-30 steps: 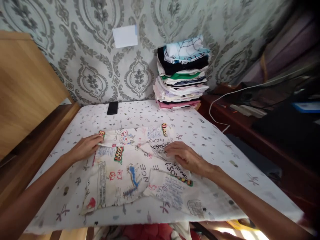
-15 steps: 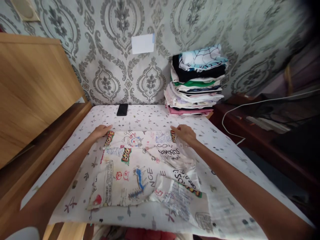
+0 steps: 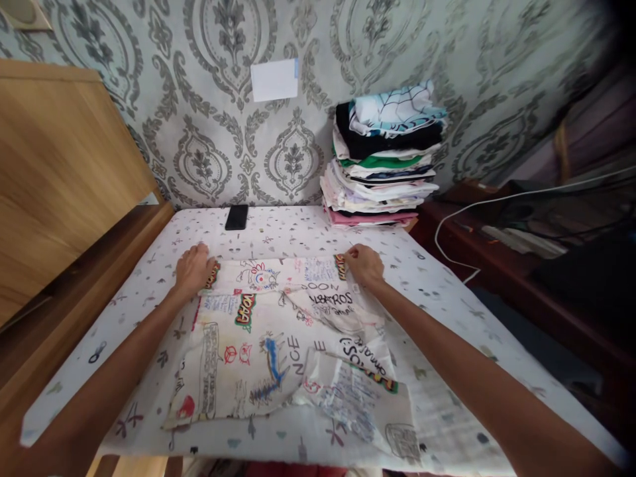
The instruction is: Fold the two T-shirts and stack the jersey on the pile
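Note:
A cream garment covered in coloured doodles and lettering lies on the patterned white cloth, its far edge folded over in a straight band. My left hand rests palm down at the band's left corner, its fingers lying on the surface and its thumb side beside the fabric. At the opposite corner, my right hand is closed, thumb and fingertips pinching the garment's edge. The near right part of the garment is rumpled and spreads toward the front edge.
A tall stack of folded clothes stands against the wall at the back right. A black phone lies at the back left. Wooden furniture borders the left side. A white cable hangs over the dark red furniture on the right.
My left hand has gone from pinching the left corner to lying over it, slightly farther left. My right hand stays at its corner. The view has shifted a little.

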A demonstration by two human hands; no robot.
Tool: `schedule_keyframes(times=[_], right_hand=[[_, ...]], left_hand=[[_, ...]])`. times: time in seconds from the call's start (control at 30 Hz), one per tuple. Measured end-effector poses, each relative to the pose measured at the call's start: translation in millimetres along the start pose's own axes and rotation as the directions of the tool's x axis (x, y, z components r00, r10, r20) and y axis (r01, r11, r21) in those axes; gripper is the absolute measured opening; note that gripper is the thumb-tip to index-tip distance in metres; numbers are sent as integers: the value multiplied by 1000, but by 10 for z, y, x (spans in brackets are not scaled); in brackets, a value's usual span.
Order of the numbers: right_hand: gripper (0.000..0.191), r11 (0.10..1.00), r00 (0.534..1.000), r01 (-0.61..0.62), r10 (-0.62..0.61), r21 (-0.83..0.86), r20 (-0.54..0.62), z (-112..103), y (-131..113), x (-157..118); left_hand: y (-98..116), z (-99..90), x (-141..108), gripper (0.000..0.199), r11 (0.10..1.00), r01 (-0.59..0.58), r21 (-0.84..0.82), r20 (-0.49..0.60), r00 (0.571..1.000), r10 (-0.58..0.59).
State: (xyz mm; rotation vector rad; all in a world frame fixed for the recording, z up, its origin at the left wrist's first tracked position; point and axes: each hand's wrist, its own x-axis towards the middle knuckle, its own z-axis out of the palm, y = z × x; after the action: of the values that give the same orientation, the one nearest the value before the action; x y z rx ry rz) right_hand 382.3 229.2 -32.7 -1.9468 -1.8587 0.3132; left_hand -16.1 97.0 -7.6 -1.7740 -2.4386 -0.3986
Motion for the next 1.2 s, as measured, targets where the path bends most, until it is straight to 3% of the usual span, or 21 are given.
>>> schedule_keyframes(times=[0.07, 0.1, 0.17, 0.23, 0.33, 0.43, 0.5, 0.63, 0.8, 0.9, 1.0, 1.07, 1.1, 1.13, 1.2], right_hand=[[30, 979, 976, 204, -204, 0, -74, 13, -39, -61], [35, 937, 933, 350, -348, 1, -88, 32, -57, -98], [41, 798, 799, 602, -601, 22, -27, 96, -75, -168], [44, 721, 715, 691, -692, 51, 103, 175, -54, -212], [46, 755, 736, 655, -646, 26, 202, 257, 25, -211], [46, 781, 765, 624, -612, 3, 202, 247, 48, -208], [44, 771, 760, 636, -627, 1, 172, 196, -16, -274], [32, 723, 713, 688, -690, 71, 120, 72, -297, -617], [18, 776, 708, 606, -627, 175, 326, -5, -592, -1084], [12, 738, 626, 622, -669, 262, 399, -58, -652, -1277], [16, 600, 425, 683, -790, 416, 442, -161, -675, -1447], [20, 509, 282, 666, -849, 546, 447, -237, -685, -1540], [20, 484, 247, 639, -865, 598, 436, -271, -687, -1574], [18, 480, 255, 611, -872, 630, 417, -298, -685, -1597], [16, 525, 377, 585, -851, 618, 366, -338, -654, -1608]], left_hand=[[133, 9, -47, 38, 983, -184, -3, -56, 982, 183], [201, 31, -73, 42, 960, -278, -34, -43, 960, 276], [305, 108, -134, 49, 903, -414, -111, 45, 906, 421], [324, 204, -210, 57, 887, -440, -136, 162, 874, 458], [163, 293, -342, 67, 930, -363, -64, 257, 894, 367], [-100, 243, -473, 68, 949, -314, -17, 257, 916, 308], [-237, 145, -547, 62, 938, -345, -38, 222, 912, 344], [-325, -97, -641, 42, 860, -490, -140, 139, 851, 507], [-288, -364, -677, 27, 835, -534, -134, 248, 797, 550], [-275, -492, -680, 20, 868, -480, -130, 391, 779, 490], [-233, -575, -670, 17, 902, -412, -126, 493, 764, 417], [-179, -581, -659, 22, 907, -397, -139, 482, 773, 413], [-149, -566, -654, 24, 904, -401, -146, 444, 790, 422], [-122, -538, -650, 27, 898, -413, -154, 389, 810, 439], [-90, -453, -645, 29, 866, -466, -181, 267, 825, 499]])
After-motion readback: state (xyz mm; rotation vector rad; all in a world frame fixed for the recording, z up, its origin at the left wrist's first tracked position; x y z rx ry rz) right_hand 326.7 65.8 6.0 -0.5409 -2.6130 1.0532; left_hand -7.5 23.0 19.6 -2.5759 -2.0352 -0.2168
